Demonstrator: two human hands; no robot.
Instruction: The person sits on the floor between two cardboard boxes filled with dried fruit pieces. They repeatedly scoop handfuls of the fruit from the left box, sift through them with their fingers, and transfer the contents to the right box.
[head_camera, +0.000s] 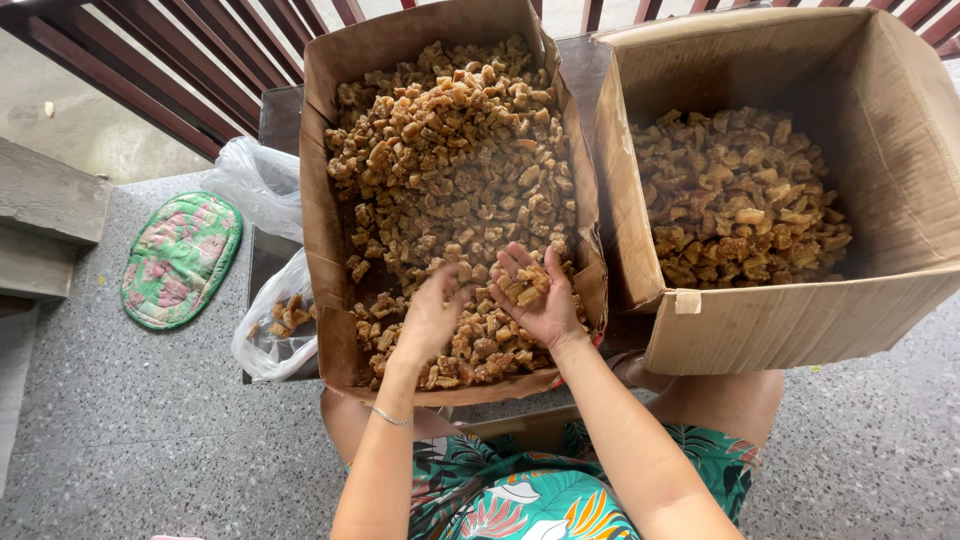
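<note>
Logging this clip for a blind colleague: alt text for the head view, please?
The right hand cups brown fried chunks over an open cardboard box full of them, the left hand picking alongside. A second box sits right, a plastic bag left.

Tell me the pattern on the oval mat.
Pink floral patchwork with green border, mat, head view.

Bare-armed, the person wears a thin silver bracelet (392, 417) on the left wrist and teal leaf-print shorts (520, 490) with orange and white.
</note>
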